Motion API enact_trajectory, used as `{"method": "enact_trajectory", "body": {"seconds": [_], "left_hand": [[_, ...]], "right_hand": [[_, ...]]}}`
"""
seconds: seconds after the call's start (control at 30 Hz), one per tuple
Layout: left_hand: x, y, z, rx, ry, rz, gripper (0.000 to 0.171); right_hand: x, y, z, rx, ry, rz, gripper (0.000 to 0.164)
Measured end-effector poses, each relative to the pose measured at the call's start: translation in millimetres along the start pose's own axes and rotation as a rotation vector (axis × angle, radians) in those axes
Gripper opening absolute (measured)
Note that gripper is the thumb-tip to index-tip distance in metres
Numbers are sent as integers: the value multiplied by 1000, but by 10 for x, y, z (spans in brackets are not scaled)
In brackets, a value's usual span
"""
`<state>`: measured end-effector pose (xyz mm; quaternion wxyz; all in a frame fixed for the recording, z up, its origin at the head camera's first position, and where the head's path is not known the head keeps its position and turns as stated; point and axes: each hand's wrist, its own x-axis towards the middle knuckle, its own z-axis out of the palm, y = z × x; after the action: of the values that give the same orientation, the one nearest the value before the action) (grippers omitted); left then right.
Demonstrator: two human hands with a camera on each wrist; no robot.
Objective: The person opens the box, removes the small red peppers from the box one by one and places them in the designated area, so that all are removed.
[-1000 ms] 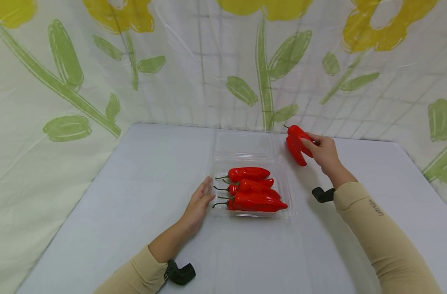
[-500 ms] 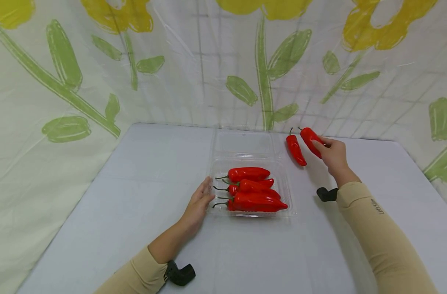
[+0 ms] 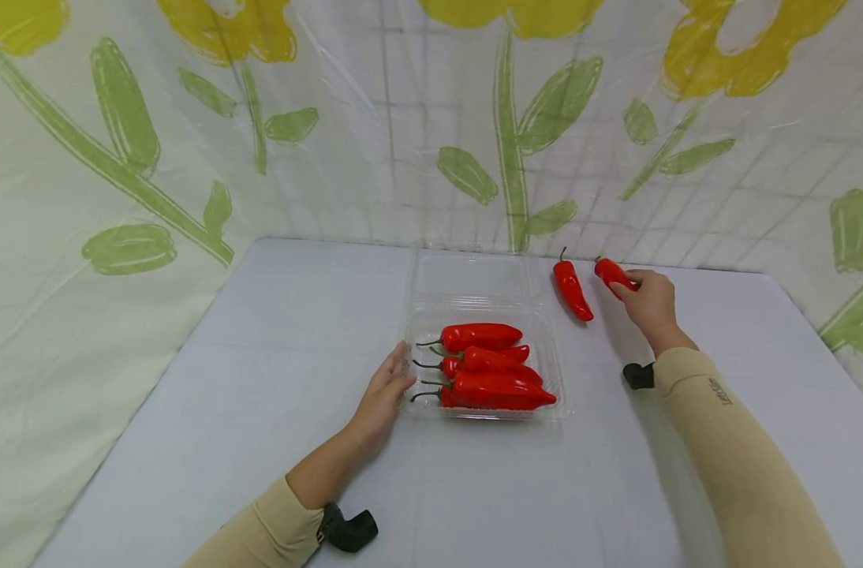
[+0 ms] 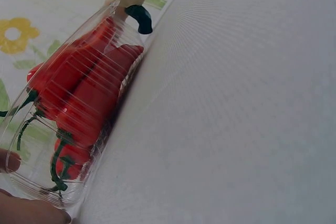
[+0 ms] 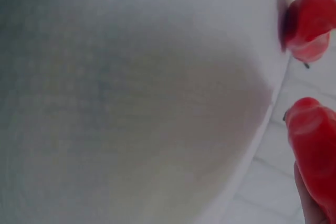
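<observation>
Between thumb and fingers, my right hand (image 3: 650, 304) pinches a red pepper (image 3: 611, 272) near the table's back edge, stem end pointing away. The right wrist view shows this pepper close up, with a finger (image 5: 307, 198) along its side. To its left another red pepper (image 3: 572, 292) lies on the table, green stem toward the back. My left hand (image 3: 379, 398) rests against the left side of a clear plastic clamshell box (image 3: 549, 335), fingers fairly straight. Several red peppers (image 3: 498, 390) lie inside the box, stems to the left; the left wrist view shows them through its wall.
The box's hinged lid (image 3: 470, 274) lies folded back behind it. A pale cloth covers the table (image 3: 261, 331), and a flower-printed sheet (image 3: 353, 158) hangs right behind the back edge. Dark wrist cameras (image 3: 349, 530) stick out from both sleeves.
My right hand has carried its pepper to the right and lower, away from the other loose pepper, which stays put. The left hand and the box have not moved.
</observation>
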<state>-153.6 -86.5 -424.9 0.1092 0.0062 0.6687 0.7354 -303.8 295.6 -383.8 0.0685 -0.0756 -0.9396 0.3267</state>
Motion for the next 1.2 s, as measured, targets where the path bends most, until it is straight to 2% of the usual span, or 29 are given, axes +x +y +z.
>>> {"method": "enact_trajectory", "body": {"seconds": [0.17, 0.37, 0.57, 0.8, 0.97, 1.2], "left_hand": [[-5, 4, 0, 2, 2, -2, 60], [-3, 3, -5, -3, 3, -9, 61], [-13, 13, -2, 31, 8, -14, 61], [-7, 10, 1, 16, 1, -6, 60], [-10, 10, -6, 18, 4, -1, 60], [-6, 0, -9, 27, 9, -12, 61]], "right_hand": [[42, 26, 22, -78, 2, -14, 43], [107, 46, 42, -195, -15, -100, 40], [152, -1, 75, -302, -93, -116, 40], [149, -33, 77, -470, -205, -199, 35], [133, -24, 94, -478, -243, -218, 31], [63, -82, 140, -479, -297, -145, 37]]}}
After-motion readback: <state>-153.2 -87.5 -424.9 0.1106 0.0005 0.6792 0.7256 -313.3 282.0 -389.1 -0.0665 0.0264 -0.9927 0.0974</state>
